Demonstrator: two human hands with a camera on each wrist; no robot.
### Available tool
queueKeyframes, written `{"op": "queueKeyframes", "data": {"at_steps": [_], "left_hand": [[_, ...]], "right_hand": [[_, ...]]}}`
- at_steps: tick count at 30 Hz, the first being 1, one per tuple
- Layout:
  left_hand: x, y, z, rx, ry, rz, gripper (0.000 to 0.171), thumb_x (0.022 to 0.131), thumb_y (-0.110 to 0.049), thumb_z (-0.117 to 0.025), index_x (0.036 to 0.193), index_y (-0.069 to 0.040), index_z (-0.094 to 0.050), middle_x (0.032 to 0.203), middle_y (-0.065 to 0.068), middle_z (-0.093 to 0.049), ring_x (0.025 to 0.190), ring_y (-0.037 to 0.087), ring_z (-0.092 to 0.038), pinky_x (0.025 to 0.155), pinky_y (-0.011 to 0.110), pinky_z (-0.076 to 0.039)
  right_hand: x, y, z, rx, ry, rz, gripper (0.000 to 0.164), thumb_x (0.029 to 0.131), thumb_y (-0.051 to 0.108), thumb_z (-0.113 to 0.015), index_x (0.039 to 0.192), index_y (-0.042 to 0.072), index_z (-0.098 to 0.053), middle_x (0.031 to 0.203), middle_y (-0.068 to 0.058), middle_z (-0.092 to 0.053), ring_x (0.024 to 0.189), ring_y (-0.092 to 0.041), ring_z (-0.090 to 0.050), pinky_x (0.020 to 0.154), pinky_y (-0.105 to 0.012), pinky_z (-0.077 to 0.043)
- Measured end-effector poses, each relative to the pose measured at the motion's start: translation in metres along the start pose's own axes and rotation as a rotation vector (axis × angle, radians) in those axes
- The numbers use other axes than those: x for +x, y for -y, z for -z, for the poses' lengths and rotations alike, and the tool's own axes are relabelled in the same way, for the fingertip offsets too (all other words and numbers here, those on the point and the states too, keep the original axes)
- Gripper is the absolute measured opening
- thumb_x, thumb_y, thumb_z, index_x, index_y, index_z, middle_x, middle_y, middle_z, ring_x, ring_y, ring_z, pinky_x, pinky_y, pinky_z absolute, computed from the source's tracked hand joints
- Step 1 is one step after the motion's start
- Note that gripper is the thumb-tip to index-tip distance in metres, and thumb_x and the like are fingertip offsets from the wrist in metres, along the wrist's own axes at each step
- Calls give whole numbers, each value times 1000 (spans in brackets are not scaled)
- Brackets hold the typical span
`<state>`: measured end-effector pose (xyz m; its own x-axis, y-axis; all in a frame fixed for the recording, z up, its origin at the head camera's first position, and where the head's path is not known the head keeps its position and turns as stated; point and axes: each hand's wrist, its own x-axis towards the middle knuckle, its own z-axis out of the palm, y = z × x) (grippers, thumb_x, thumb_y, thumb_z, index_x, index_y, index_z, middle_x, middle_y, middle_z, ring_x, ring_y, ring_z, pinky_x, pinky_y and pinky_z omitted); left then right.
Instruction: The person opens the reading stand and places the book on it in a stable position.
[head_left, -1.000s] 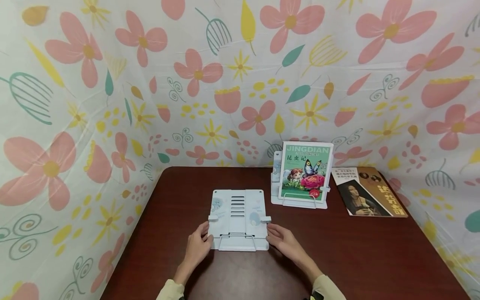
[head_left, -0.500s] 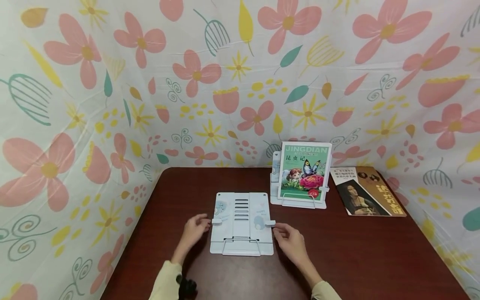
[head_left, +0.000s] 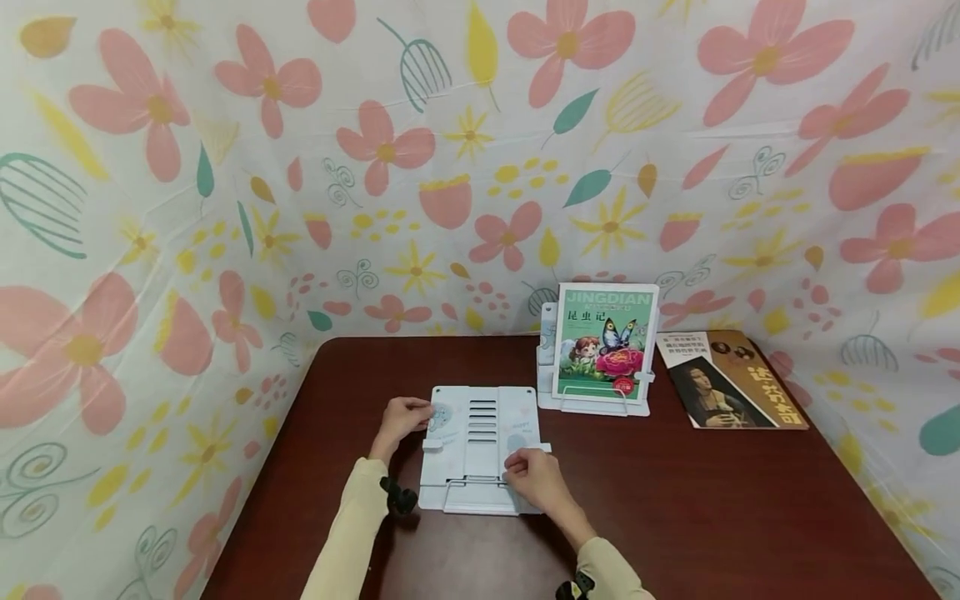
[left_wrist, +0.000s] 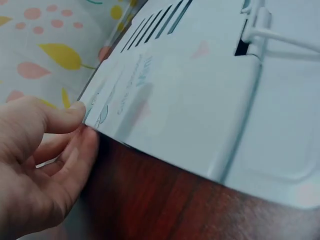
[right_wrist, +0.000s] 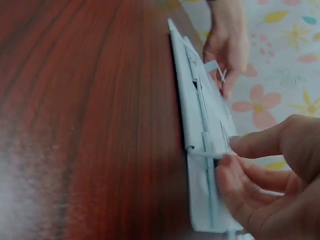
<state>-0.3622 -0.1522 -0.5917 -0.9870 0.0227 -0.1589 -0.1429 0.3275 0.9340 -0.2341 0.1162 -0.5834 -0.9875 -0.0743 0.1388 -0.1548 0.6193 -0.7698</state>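
A pale blue-white metal book stand [head_left: 480,442] with a slotted middle lies folded low on the dark wooden table. My left hand [head_left: 403,421] is at its left edge, near the far corner. In the left wrist view the thumb and fingers [left_wrist: 75,155] of that hand pinch the stand's edge. Over the stand's lower right part is my right hand [head_left: 542,482]. Its thumb and fingertips pinch the wire bar [right_wrist: 207,153] along the stand's front, as the right wrist view shows. Part of the right side clip is hidden behind this hand.
A second stand [head_left: 546,375] at the back right holds a green-covered book [head_left: 603,346] upright. Right of it, a brown book [head_left: 735,383] with a portrait lies flat. Flowered cloth [head_left: 420,208] hangs behind and beside the table [head_left: 712,508].
My left hand has moved up the stand's left edge and grips it there. My right hand has left the right edge and moved inward onto the wire bar. The stand shifted slightly right, early on.
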Motion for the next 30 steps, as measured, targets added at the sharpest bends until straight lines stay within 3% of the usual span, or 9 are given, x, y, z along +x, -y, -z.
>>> {"op": "queueKeyframes", "data": {"at_steps": [6, 15, 22, 30], "left_hand": [[2, -5, -5, 95, 5, 40, 28, 93, -15, -73, 113, 4, -73, 103, 17, -74, 84, 18, -71, 79, 34, -61], [3, -5, -5, 71, -8, 84, 29, 92, -15, -73, 113, 4, -72, 107, 18, -73, 91, 21, -71, 83, 35, -61], [0, -1, -4, 56, -22, 89, 28, 93, -16, -72, 114, 3, -73, 109, 18, -72, 91, 21, -72, 84, 36, -61], [0, 2, -6, 45, -49, 80, 27, 94, -16, -71, 114, 2, -73, 113, 20, -72, 91, 22, -72, 85, 38, -61]], "right_hand": [[-11, 6, 4, -162, 21, -47, 16, 74, 4, -82, 72, 8, -66, 63, 4, -61, 60, -7, -53, 56, -24, -46], [-22, 6, 2, -153, 7, -104, 16, 71, 4, -79, 68, 10, -64, 60, 4, -61, 58, -9, -54, 54, -27, -46], [-26, 1, 0, -147, 27, -10, 14, 76, 4, -73, 71, 10, -61, 61, 7, -55, 59, -6, -48, 55, -25, -41], [-25, -11, 4, -53, 68, 51, 18, 79, 2, -76, 75, 12, -61, 66, 7, -54, 60, 0, -45, 57, -18, -40]]}}
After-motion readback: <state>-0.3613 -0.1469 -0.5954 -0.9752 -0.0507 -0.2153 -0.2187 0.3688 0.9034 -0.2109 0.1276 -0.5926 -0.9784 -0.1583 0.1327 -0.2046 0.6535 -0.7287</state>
